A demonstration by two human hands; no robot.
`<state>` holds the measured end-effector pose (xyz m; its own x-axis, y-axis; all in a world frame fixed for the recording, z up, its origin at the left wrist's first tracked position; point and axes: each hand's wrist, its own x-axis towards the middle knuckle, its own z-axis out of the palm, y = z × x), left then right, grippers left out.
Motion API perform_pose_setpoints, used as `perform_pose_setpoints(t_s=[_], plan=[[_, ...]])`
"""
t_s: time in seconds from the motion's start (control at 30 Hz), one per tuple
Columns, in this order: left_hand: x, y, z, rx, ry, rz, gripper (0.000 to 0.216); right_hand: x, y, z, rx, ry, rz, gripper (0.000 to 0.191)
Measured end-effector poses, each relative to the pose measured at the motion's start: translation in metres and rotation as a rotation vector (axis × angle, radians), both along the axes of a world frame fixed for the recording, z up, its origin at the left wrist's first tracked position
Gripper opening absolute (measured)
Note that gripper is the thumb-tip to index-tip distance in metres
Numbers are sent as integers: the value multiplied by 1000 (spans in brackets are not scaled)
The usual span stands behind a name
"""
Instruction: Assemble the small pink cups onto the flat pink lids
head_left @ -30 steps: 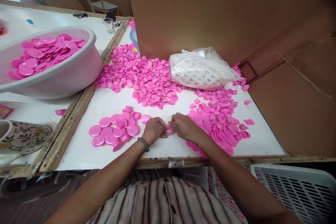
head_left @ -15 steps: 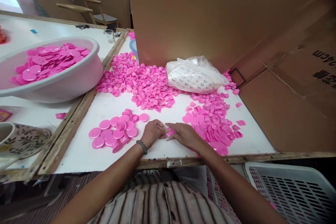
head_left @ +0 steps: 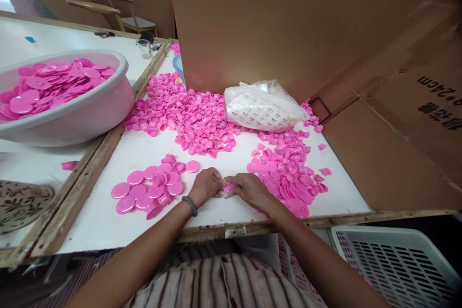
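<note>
Near the front edge of the table, my right hand (head_left: pixel 250 191) grips a small pink plastic piece (head_left: pixel 229 186) between thumb and fingers. My left hand (head_left: pixel 206 187), with a dark beaded bracelet on its wrist, is closed in a pinch right beside that piece. Whatever sits between the left fingertips is too small and covered to make out. To the left lies a group of round pink discs (head_left: pixel 136 191), some with small cup-shaped pieces on them. By my right hand spreads a pile of overlapping pink discs (head_left: pixel 288 185) mixed with cups.
A large heap of pink cup pieces (head_left: pixel 195 115) lies at the back. Beside it rests a clear bag of printed white packets (head_left: pixel 265 108). Cardboard walls (head_left: pixel 288 24) close off the back and right. On the left stands a white basin (head_left: pixel 90 115) of discs; a grey basket (head_left: pixel 397 236) is below right.
The view has shifted slightly, so the table things sit a little further left. Both hands stay together around the pink piece, with only slight finger movement.
</note>
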<state>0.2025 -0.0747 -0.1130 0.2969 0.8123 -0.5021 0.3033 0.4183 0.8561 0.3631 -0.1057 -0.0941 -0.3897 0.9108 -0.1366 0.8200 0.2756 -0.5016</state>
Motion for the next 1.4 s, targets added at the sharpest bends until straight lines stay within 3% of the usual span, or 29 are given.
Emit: perform_pose_setpoints(t_s=[0.13,0.27,0.37,0.43,0.5,0.63,0.77,0.83,1.0,1.2,1.4], plan=[[-11,-12,12,368,334,-71,14,4,-8,0,132,-43,-82,37],[-22,-24,25,731,635,-95,11,19,-5,1,306,-283,-289,30],[-24,-24,26,1026,710,-141,29,17,2,1,280,-346,-230,22],[-25,-21,23,1107,743,-175,41,7,9,1,248,-306,-138,22],[-28,-16,19,1090,787,-188,38,-7,19,1,254,-245,-96,25],[-40,-12,13,1030,845,-179,18,-32,51,4,351,-175,-153,20],[-49,-13,13,1050,889,-147,13,-43,79,0,427,-190,113,27],[-48,-15,14,1055,891,-126,14,-41,86,-5,411,-203,155,25],[-28,-18,19,1061,708,-143,15,-11,83,-14,294,-92,-2,13],[12,-6,12,895,487,-191,29,47,54,-6,379,139,-316,18],[42,10,-4,879,438,-246,46,53,27,-21,349,176,-275,24]])
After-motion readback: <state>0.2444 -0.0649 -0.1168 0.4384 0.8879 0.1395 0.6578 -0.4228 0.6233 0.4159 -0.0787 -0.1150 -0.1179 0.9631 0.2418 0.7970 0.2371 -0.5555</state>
